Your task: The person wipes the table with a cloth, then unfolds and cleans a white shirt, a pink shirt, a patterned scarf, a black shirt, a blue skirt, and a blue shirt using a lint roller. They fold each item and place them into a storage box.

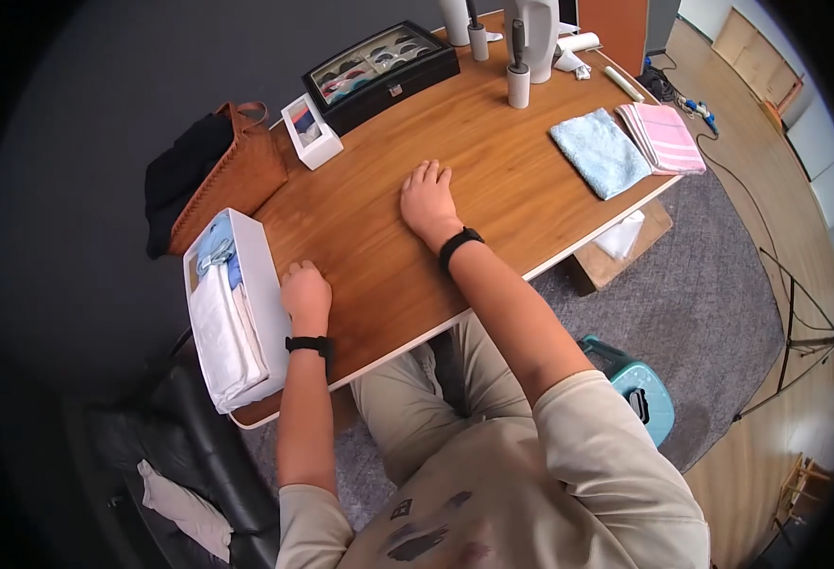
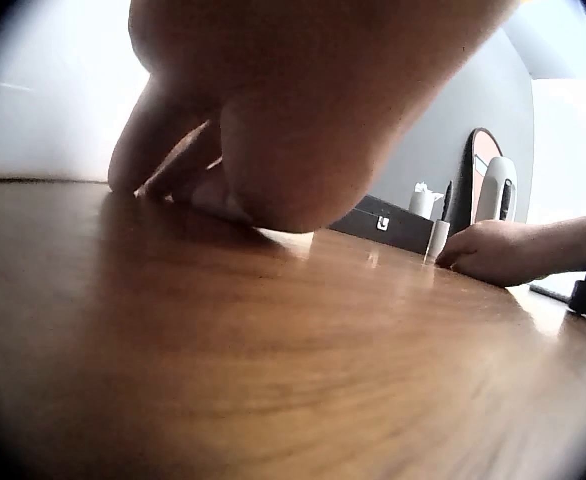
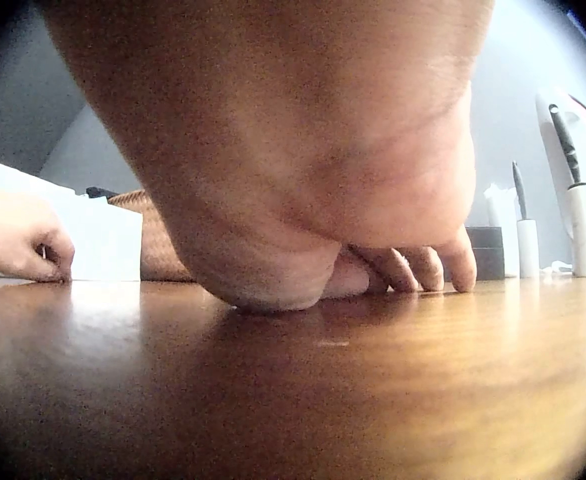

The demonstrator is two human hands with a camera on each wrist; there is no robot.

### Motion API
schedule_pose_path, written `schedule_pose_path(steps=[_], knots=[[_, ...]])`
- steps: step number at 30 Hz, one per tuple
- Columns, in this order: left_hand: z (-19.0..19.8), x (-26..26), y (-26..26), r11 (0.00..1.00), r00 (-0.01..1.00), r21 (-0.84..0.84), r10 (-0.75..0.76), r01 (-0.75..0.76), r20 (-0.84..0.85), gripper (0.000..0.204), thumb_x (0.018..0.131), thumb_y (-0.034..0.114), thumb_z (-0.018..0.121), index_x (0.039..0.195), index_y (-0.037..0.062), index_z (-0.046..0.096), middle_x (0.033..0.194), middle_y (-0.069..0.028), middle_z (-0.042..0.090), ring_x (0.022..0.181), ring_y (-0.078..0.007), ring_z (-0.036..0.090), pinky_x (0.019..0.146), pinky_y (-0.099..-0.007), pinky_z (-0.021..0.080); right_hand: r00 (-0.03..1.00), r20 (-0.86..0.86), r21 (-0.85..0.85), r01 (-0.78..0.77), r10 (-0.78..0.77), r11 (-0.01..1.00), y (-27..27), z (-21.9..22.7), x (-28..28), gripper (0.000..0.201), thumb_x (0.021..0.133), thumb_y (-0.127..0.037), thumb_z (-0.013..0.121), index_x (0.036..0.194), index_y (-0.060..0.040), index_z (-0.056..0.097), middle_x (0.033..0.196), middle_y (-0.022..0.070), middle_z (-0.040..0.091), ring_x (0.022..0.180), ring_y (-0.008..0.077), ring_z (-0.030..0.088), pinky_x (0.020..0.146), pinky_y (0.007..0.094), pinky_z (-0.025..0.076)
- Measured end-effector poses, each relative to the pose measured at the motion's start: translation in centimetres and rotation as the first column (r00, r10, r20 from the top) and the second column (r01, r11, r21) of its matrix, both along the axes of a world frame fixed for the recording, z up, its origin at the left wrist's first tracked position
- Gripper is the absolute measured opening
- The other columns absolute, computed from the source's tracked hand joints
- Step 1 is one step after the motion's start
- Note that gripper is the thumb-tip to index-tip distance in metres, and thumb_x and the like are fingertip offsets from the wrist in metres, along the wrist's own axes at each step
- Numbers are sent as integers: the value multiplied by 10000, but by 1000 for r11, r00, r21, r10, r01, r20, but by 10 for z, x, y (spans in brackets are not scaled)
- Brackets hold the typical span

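My left hand (image 1: pixel 307 294) rests on the brown wooden table (image 1: pixel 369 284), right beside a long white box (image 1: pixel 263 294) of folded cloths. Its fingers are loosely bent down to the tabletop in the left wrist view, and it holds nothing. Farther right, my right hand (image 1: pixel 429 204) lies on the middle of the table with its fingers pointing toward the back. Seen from the right wrist, the heel of that hand and its fingertips (image 3: pixel 463 275) touch the wood, with nothing gripped. Each wrist wears a black band.
A black glass-topped case (image 1: pixel 388 104) and a small white box (image 1: pixel 320 152) stand at the back left, near a brown woven basket (image 1: pixel 237 171) with dark cloth. Lint rollers (image 1: pixel 519 90) stand at the back. Blue (image 1: pixel 599 152) and pink (image 1: pixel 665 142) towels lie at the right.
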State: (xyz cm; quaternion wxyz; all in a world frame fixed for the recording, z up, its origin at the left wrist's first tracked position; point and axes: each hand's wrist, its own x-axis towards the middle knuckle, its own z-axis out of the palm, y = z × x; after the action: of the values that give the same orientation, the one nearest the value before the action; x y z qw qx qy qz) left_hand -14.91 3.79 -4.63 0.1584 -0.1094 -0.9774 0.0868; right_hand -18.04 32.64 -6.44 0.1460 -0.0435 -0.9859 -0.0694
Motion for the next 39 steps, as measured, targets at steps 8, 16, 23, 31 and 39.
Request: schedule_pose_path(steps=[8,16,23,31,39], knots=[[-5,3,-1,1000,1000,13,19,-19,-17,105,936,76,633,951,13,716,1018,-194,729,972,-389,720,849,-473,603,996,92,-9,19,-18,1000,-3,5,-2,521,1112,-266,432,1511,24,599,1615,303,510,1510,513,452,1205,687,363],[-5,14,-8,946,998,319,63,-61,2,254,948,106,621,1063,-77,754,1217,-275,732,1116,-455,693,993,-501,571,995,100,-27,14,-11,1000,-4,5,-5,521,1105,-265,438,1498,30,609,1619,311,499,1501,522,460,1194,697,372],[-12,17,-10,928,982,373,54,17,-179,298,959,111,620,1137,-77,768,1255,-272,738,1155,-441,693,1025,-496,562,998,63,-13,-12,13,1000,-2,-1,-8,520,1096,-251,445,1487,48,611,1602,327,509,1494,528,466,1187,696,382],[14,1,-18,980,999,199,-5,-5,50,155,965,119,629,924,14,735,1032,-182,753,997,-392,723,872,-484,605,996,83,-38,-2,5,999,-2,1,-5,507,1099,-246,448,1481,43,615,1599,329,509,1503,527,453,1191,689,378],[-7,-4,-12,999,999,-32,-20,18,-48,77,945,91,662,896,59,712,941,-154,735,907,-337,753,729,-436,632,999,48,-6,-9,9,1000,-1,-2,-6,499,1095,-262,457,1442,40,650,1574,330,536,1487,527,473,1179,689,388]])
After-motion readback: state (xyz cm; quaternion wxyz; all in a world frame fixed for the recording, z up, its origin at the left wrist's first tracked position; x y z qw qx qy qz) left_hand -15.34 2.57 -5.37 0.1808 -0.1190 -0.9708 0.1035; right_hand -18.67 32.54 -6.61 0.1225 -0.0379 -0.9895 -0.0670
